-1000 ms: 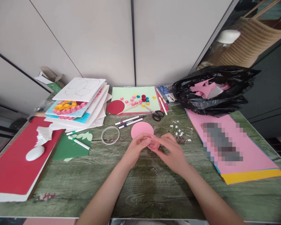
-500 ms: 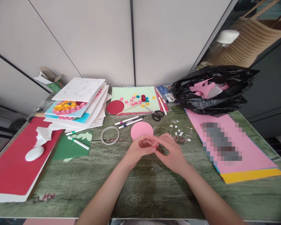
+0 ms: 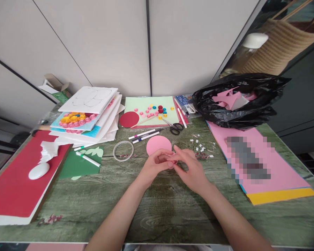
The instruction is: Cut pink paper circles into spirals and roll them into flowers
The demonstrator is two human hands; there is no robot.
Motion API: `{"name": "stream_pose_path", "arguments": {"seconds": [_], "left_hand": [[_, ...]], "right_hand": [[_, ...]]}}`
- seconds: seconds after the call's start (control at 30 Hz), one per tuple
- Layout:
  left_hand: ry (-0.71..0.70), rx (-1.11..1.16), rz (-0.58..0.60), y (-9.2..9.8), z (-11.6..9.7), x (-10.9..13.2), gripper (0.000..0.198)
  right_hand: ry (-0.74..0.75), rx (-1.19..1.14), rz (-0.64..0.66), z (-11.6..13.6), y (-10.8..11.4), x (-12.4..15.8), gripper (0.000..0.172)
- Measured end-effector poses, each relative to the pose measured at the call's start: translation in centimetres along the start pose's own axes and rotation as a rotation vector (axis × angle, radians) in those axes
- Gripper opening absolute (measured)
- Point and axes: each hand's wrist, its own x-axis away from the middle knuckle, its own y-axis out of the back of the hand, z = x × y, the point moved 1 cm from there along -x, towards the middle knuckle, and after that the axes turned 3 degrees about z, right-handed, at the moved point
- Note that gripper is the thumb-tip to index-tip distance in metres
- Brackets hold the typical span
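Fingertips meet over the middle of the table, where my left hand [image 3: 157, 164] is closed around a small pink paper roll [image 3: 172, 164], mostly covered by the fingers. My right hand [image 3: 191, 166] grips the same roll from the other side, index finger across its top and thumb below. Just behind the left hand lies a pink paper circle [image 3: 158, 144], its near edge hidden. Farther back, several coloured paper rosettes [image 3: 152, 114] rest on a pale green sheet [image 3: 136, 104], along with a red paper circle [image 3: 129, 119]. Scissors with black handles [image 3: 176, 129] lie in front of that sheet.
A tape roll [image 3: 122, 151], markers [image 3: 142, 134] and white paper bits [image 3: 199, 144] surround the hands. Stacked paper works [image 3: 86, 99] and a red sheet [image 3: 18, 174] stand left. To the right are a black plastic bag [image 3: 235, 116] and pink sheets [image 3: 282, 167].
My right index finger has lifted and shifted slightly at the pink roll, and more of the roll shows between the hands. Everything else on the table stays put.
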Motion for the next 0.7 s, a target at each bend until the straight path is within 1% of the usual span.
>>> {"name": "stream_pose_path", "arguments": {"seconds": [0.07, 0.17, 0.3, 0.43, 0.53, 0.7], "left_hand": [[0.000, -0.010, 0.004, -0.05, -0.04, 0.07, 0.032], [0.002, -0.033, 0.025, -0.09, 0.03, 0.13, 0.033], [0.015, -0.057, 0.070, -0.11, 0.25, 0.13, 0.035], [-0.011, -0.082, 0.096, -0.21, 0.19, 0.12, 0.031], [-0.005, -0.090, 0.088, -0.25, 0.09, 0.11, 0.028], [0.006, -0.024, 0.028, -0.03, -0.06, 0.08, 0.034]], "right_hand": [[-0.003, -0.038, -0.029, 0.15, 0.12, -0.13, 0.061], [-0.008, -0.076, -0.036, 0.38, 0.20, -0.31, 0.061], [-0.015, -0.100, -0.008, 0.38, 0.03, -0.32, 0.064], [-0.019, -0.088, 0.030, 0.36, -0.19, -0.25, 0.066], [-0.014, -0.068, 0.047, 0.47, -0.24, -0.29, 0.063], [0.000, -0.083, 0.035, 0.48, -0.02, -0.32, 0.060]]}}
